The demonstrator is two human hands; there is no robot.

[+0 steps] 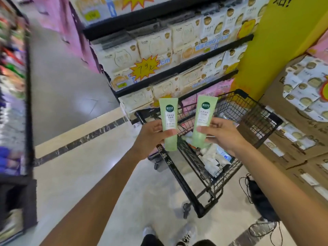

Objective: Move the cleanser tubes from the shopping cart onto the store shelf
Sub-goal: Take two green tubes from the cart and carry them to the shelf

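Hands: left, right | tubes gripped above cart rim

Left shelf blurred; tube labels unreadable.

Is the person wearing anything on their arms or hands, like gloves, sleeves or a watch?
No. Both forearms are bare as far as the picture shows, with no sleeves in view. The left hand and right hand have no gloves, and no watch, ring or bracelet shows on either. The fingernails look short and plain.
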